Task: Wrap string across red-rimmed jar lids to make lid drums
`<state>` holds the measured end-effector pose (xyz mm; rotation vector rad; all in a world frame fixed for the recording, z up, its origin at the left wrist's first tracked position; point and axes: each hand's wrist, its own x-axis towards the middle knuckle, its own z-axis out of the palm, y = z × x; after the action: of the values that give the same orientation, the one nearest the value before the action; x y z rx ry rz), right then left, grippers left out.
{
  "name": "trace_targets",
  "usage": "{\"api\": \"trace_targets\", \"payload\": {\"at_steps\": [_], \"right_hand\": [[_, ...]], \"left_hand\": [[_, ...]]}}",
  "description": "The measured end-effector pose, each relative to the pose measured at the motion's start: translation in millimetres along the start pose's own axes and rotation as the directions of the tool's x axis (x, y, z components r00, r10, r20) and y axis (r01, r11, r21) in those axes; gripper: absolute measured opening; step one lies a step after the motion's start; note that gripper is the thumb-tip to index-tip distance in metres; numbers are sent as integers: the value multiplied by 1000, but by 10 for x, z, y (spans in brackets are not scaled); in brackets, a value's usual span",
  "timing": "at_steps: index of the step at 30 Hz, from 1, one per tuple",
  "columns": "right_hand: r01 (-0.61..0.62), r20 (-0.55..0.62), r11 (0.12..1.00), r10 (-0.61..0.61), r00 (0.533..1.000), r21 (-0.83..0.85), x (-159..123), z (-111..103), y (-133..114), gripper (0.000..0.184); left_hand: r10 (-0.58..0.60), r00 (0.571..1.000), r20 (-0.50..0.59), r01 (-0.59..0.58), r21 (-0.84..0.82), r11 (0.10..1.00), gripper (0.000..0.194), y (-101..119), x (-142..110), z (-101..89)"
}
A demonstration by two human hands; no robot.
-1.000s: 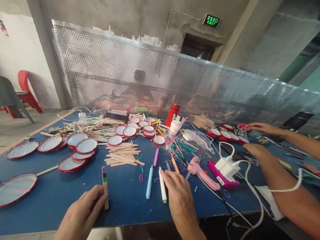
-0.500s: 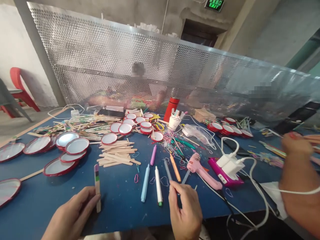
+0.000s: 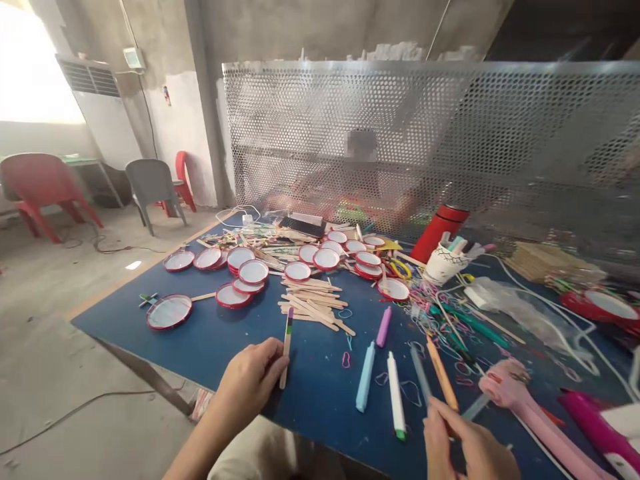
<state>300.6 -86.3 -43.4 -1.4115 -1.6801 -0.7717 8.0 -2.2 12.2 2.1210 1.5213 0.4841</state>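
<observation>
Head view: "What does the left hand (image 3: 253,377) hold?"

"It holds a striped wooden craft stick (image 3: 287,340), long axis pointing almost upright."

"And the right hand (image 3: 470,443)?"

"It is nearest an orange marker (image 3: 441,372) on the blue table (image 3: 115,327). I cannot tell if the fingers close on it."

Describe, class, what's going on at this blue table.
A person's left hand holds a colour-banded wooden craft stick upright, and their right hand is at the end of an orange marker. Loose craft sticks, a white marker and red-rimmed discs lie on the blue table.
</observation>
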Motion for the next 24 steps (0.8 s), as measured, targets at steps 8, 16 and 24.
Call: {"api": "trace_targets", "payload": {"at_steps": [8, 16, 24], "right_hand": [[-116, -119, 992, 110, 987, -50, -9, 49, -203, 9], [-160, -91, 986, 163, 983, 37, 36, 42, -256, 5], [-204, -32, 973, 209, 977, 108, 57, -1, -304, 24]], "left_hand": [[56, 998, -29, -56, -28, 998, 29, -187, 69, 90], [70, 996, -56, -71, -14, 997, 31, -111, 129, 105], [13, 961, -277, -38, -87, 995, 24, -2, 51, 325]]}}
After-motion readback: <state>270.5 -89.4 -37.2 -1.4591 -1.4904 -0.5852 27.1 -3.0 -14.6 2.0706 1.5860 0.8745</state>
